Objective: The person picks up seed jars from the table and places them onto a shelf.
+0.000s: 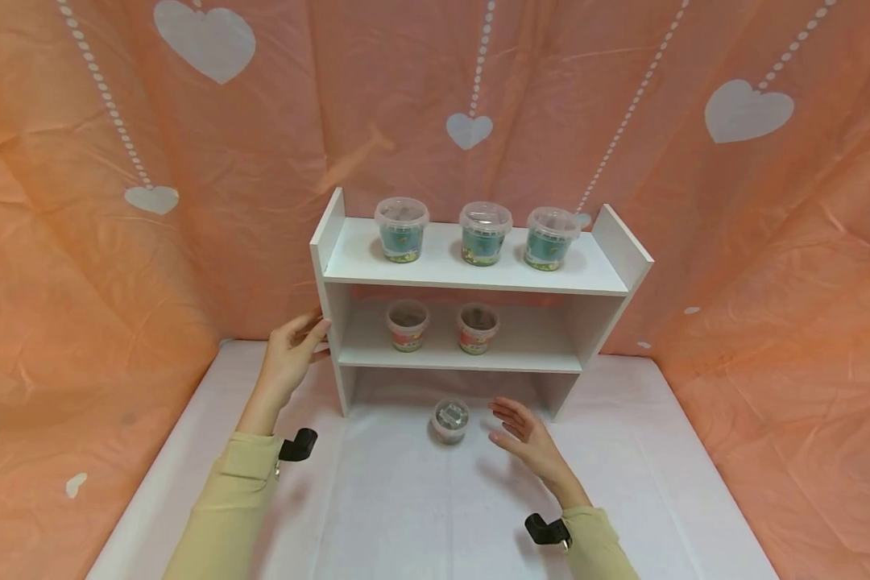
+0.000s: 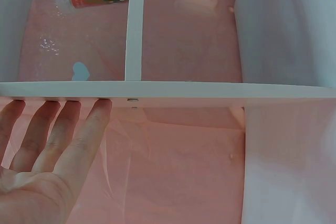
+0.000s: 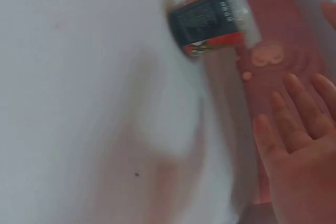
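My left hand point(image 1: 290, 354) is at the left side panel of a white shelf unit point(image 1: 460, 282). In the left wrist view its straight fingertips point(image 2: 102, 106) touch the panel's outer face. My right hand point(image 1: 529, 443) is held with fingers extended to the right of a small lidded plastic tub point(image 1: 450, 422), apart from it and holding nothing. That tub stands on the table in front of the bottom opening; the right wrist view shows its dark and red label point(image 3: 207, 22). Two red-labelled tubs point(image 1: 408, 326) stand on the middle shelf. Three teal-labelled tubs point(image 1: 485, 235) stand in a row on the top shelf.
A white cloth covers the table point(image 1: 391, 499) under the unit. Behind and at both sides hangs an orange-pink curtain point(image 1: 261, 161) with white hearts. The unit's right side panel point(image 1: 623, 250) rises beyond the tubs. Black wrist mounts point(image 1: 299, 445) stick out from both sleeves.
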A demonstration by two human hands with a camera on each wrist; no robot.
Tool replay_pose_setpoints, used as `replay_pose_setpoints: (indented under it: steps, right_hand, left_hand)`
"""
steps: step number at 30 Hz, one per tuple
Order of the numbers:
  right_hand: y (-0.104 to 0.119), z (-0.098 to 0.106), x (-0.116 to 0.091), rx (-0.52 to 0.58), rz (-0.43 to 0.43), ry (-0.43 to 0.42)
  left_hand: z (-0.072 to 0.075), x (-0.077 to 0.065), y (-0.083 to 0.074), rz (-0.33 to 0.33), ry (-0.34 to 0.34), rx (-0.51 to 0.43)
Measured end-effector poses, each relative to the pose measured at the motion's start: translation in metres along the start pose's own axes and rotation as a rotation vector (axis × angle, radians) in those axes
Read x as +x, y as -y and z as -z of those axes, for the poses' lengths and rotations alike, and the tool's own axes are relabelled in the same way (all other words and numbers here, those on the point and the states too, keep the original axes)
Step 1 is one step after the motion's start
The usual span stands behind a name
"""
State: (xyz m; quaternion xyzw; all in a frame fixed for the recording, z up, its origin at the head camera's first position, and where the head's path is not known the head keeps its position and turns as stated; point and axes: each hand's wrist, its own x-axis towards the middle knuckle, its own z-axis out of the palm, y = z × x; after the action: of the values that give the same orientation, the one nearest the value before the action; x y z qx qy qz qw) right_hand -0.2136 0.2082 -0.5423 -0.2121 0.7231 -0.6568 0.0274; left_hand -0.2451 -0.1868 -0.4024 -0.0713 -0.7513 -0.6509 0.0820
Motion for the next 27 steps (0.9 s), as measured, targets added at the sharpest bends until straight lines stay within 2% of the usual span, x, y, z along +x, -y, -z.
replay_pose_setpoints:
  steps: [6,11,18,27]
  right_hand:
    - [-0.009,-0.011,0.005,-0.017,-0.017,0.027]
    - [-0.013,-0.02,0.011,-0.016,-0.039,0.017]
    - [-0.02,-0.031,0.019,0.016,-0.089,0.03]
    - [-0.027,-0.041,0.026,0.004,-0.097,0.025]
  left_hand:
    - [0.001,0.001,0.003,-0.003,-0.008,-0.004]
    - [0.001,0.002,0.003,-0.013,-0.013,-0.004]
    - [0.0,0.001,0.003,-0.017,-0.018,0.0]
    - [0.0,0.001,0.002,-0.009,-0.01,-0.01]
